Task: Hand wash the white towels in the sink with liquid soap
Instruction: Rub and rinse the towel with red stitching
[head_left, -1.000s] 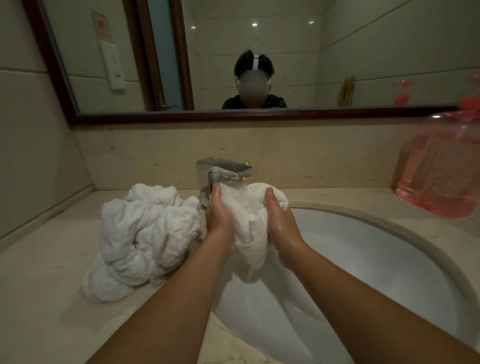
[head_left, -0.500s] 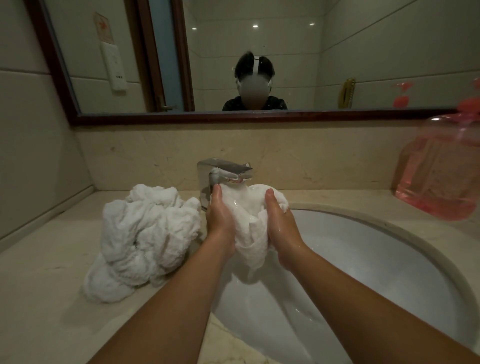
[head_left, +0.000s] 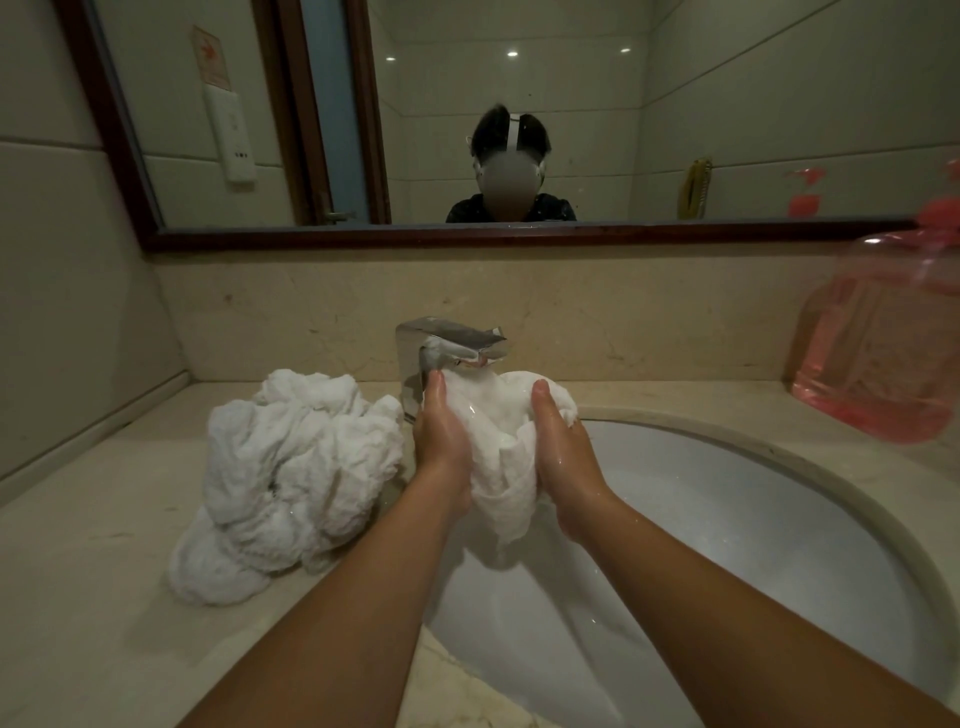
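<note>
A wet white towel (head_left: 501, 452) hangs bunched between my two hands, right under the spout of the chrome faucet (head_left: 447, 343). My left hand (head_left: 439, 436) grips its left side and my right hand (head_left: 563, 447) grips its right side, both with fingers curled round the cloth. The towel's lower end dangles over the white sink (head_left: 779, 525). A crumpled pile of white towels (head_left: 291, 478) lies on the counter to the left of the sink. A pink liquid soap bottle (head_left: 883, 338) stands at the right, near the back wall.
The beige stone counter (head_left: 88, 597) wraps round the sink, with a wall on the left. A wood-framed mirror (head_left: 519, 234) runs above the backsplash and reflects a person in dark clothes. The faucet stands close behind my hands.
The towel has spread a little wider at the top between my hands. Both hands stay under the spout in nearly the same place.
</note>
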